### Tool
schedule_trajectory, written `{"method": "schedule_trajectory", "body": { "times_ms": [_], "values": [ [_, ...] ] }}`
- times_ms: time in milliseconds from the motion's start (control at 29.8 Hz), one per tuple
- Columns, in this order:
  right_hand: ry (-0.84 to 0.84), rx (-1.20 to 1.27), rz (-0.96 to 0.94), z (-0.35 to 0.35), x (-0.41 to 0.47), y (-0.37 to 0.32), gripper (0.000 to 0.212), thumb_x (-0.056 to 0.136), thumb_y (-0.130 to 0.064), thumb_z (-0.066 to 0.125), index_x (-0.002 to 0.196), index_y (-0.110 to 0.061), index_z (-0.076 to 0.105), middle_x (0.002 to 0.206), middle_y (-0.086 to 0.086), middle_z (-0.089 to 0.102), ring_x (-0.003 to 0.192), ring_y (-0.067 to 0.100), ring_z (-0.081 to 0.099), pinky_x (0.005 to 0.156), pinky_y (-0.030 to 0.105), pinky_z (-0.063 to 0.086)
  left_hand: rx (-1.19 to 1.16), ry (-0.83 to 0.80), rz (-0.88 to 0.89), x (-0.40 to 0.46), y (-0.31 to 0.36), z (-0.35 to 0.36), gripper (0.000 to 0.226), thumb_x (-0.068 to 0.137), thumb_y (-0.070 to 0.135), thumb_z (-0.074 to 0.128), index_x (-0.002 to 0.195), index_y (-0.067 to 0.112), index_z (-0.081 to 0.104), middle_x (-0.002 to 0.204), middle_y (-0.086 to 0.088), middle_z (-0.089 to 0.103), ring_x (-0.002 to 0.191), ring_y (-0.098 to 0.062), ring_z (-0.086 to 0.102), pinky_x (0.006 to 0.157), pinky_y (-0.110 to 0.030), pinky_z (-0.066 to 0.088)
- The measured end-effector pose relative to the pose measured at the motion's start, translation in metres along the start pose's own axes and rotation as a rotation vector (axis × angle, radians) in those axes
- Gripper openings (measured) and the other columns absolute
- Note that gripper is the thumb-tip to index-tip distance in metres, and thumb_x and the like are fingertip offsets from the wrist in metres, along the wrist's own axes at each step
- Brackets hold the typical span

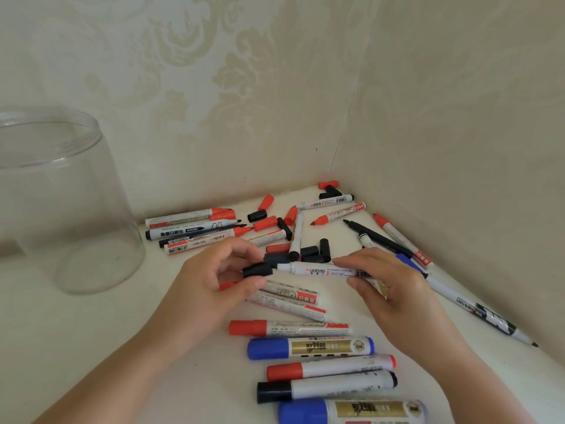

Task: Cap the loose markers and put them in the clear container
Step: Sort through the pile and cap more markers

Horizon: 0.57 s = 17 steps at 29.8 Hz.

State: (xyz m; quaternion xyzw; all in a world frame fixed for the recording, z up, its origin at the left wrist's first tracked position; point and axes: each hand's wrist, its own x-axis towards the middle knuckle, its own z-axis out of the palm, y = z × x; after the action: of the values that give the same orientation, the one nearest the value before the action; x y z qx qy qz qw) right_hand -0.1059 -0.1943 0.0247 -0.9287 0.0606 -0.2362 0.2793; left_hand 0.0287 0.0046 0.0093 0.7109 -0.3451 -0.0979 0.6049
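Two hands meet above the middle of the white tabletop (91, 347). The left hand (211, 286) pinches a short black plastic cap (257, 269) between thumb and curled fingers, its open end facing right. The right hand (394, 289) grips a white-barrelled marker with red print (318, 268) by its rear part, thumb beneath and fingers curled over the top, the barrel lying level. The marker's bare nib end sits just beside the cap's mouth; whether they touch cannot be told.

Directly under the hands lie two white markers with red labels (290, 298), partly hidden. Nearer the person sits a row of capped markers, roughly parallel: a red-capped white marker (287, 328), a blue-capped marker with a gold label (308, 347), another red-capped one (330, 367), a black-capped white marker (324, 388) and a fat blue-capped marker (351, 411) at the frame's bottom edge.

Behind the hands, loose black caps (318, 251) and red caps (265, 223) are scattered among uncapped markers reaching into the corner. Several long markers (189, 228) lie side by side at the back left. A long white and black pen (477, 309) runs along the right wall.

Well apart on the left stands the clear, round, wide-mouthed plastic container (61, 194), upright, nothing visible inside. Cream patterned wallpaper (244, 87) covers both walls.
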Motion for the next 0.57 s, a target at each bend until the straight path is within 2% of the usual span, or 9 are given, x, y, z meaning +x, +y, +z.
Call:
{"method": "schedule_trajectory", "body": {
  "times_ms": [168,369,469,570],
  "values": [
    [-0.007,0.039,0.027,-0.0029,0.0001,-0.0030,0.039,0.085,-0.004,0.059,0.105,-0.037,0.060,0.103,-0.026,0.059,0.102,-0.013,0.050,0.082,0.000,0.037,-0.078,-0.003,-0.017,0.0021,0.0025,-0.0011,0.029,0.073,0.002,0.074,0.081,0.029,0.064,0.090,0.015,0.068,0.082,-0.005,0.067,0.067,-0.011,0.049],
    [-0.004,0.051,0.079,-0.0049,-0.0011,-0.0063,0.037,0.084,-0.010,0.060,0.103,-0.042,0.056,0.099,-0.032,0.057,0.098,-0.017,0.049,0.075,-0.002,0.036,-0.150,-0.005,-0.031,0.0033,0.0039,-0.0028,0.026,0.060,0.032,0.074,0.083,0.038,0.064,0.092,0.014,0.069,0.083,-0.012,0.070,0.068,-0.012,0.050],
    [-0.006,0.047,0.091,-0.0057,-0.0012,-0.0060,0.036,0.085,-0.012,0.060,0.103,-0.043,0.057,0.101,-0.031,0.059,0.100,-0.014,0.051,0.076,-0.001,0.037,-0.185,0.000,-0.033,0.0038,0.0029,-0.0024,0.020,0.068,0.026,0.076,0.083,0.031,0.064,0.092,0.012,0.069,0.082,-0.014,0.070,0.067,-0.013,0.051],
    [0.004,0.046,0.087,-0.0065,-0.0009,-0.0057,0.035,0.085,-0.012,0.060,0.104,-0.041,0.057,0.101,-0.030,0.059,0.100,-0.014,0.051,0.075,-0.001,0.037,-0.164,-0.018,-0.020,0.0034,0.0008,-0.0025,0.023,0.065,0.030,0.072,0.085,0.037,0.064,0.097,0.010,0.068,0.088,-0.011,0.069,0.070,-0.014,0.050]
  ]
}}
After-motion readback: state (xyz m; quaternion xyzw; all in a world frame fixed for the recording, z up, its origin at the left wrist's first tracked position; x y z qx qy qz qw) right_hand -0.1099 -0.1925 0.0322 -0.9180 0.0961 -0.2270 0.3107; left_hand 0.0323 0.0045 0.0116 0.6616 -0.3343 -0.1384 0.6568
